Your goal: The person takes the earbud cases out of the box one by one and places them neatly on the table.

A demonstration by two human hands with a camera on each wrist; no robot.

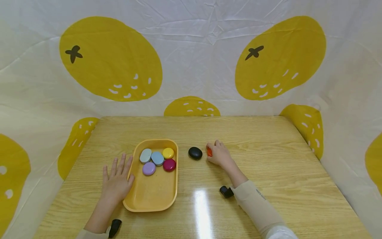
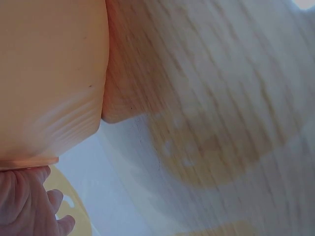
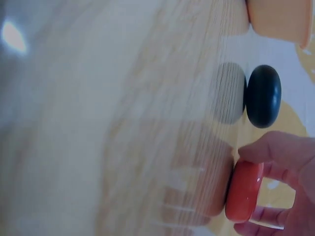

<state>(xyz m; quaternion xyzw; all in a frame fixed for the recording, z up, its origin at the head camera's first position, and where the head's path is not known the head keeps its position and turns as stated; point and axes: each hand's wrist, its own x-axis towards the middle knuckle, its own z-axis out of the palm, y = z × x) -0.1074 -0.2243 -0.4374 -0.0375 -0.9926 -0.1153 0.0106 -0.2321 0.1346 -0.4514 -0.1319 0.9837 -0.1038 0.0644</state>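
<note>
Hands [image 1: 117, 182] [image 1: 219, 154] touch 1 red pebble [image 3: 243, 191] and a tray [image 1: 153, 196] holding 5 pebbles [image 1: 157, 158].

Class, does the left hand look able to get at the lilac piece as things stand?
Probably yes: the left hand is at the tray, and nothing covers the lilac piece inside.

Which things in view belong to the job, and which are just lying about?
Job:
red piece, gripped by right hand
orange tray, left hand at its rim
five pieces in tray
black piece, probably

Likely just around:
wooden table
patterned cloth
black wrist gear
</note>
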